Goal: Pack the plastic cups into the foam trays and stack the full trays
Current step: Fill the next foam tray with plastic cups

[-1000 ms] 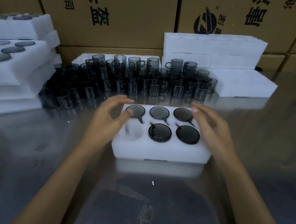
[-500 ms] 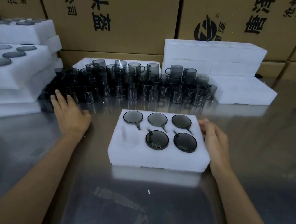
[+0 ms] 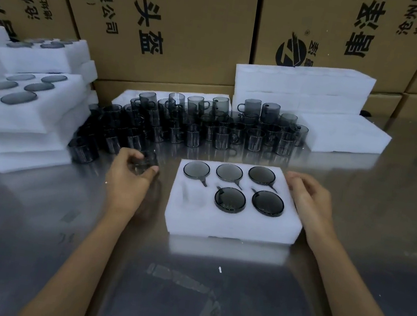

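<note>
A white foam tray [image 3: 230, 224] lies in the middle of the steel table, with several smoky grey cups seated in its holes; the front-left hole [image 3: 193, 195] is empty. My left hand [image 3: 127, 181] grips one grey plastic cup [image 3: 147, 161] just left of the tray. My right hand [image 3: 310, 200] rests against the tray's right edge with fingers curled over it. A crowd of loose grey cups [image 3: 206, 128] stands behind the tray.
Stacked full foam trays [image 3: 24, 117] sit at the left. Empty foam trays [image 3: 301, 90] are piled at the back right, one [image 3: 347, 139] lying flat. Cardboard boxes [image 3: 193, 23] wall off the back of the table.
My left hand left the tray, reached left to the loose cups and came back toward the tray gripping one. My right hand stayed at the tray's right edge.
</note>
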`<state>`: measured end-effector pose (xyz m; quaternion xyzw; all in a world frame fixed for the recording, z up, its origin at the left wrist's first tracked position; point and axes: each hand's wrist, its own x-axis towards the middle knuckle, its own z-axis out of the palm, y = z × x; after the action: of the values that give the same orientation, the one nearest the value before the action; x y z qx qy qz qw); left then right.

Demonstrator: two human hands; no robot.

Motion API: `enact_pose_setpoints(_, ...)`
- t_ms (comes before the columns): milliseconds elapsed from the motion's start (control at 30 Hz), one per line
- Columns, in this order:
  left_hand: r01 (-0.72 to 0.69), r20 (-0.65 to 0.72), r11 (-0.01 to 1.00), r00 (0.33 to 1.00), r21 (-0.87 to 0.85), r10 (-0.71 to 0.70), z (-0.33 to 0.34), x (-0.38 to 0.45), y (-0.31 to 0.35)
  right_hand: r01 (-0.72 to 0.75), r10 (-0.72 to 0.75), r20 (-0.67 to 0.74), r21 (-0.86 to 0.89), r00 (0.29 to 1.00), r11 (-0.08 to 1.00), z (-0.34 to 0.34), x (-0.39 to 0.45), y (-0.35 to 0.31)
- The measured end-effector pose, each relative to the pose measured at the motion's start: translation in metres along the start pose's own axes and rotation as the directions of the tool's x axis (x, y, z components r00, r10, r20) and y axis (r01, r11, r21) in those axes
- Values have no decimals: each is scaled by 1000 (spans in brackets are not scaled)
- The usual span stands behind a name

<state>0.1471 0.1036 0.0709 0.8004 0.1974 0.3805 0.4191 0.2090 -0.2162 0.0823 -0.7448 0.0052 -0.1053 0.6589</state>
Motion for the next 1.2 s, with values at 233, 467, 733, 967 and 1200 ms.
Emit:
enact_pose_setpoints(233,-243,-16,946,969,-215,246,-5,-32,67,527,-519,108,-281,848,802,19,-41,-42)
enact_pose_setpoints(467,-415,192,849,850,-327,490,-5,-51,91,510,-376,600,-61,706,858,60,-53,-71)
enact_pose_setpoints(733,-315,228,864,877,-393,423,-7,-53,95,486,-440,525,57,729,872,82,-56,-56)
enact_pose_setpoints(967,35,473,849,842,-527,259,-9,-45,90,478,-447,517,80,730,875,70,-53,-46)
enact_pose_setpoints(1200,86,559,892,805,-445,201,-27,-26,79,663,-519,495,-168,697,730,72,-61,-50)
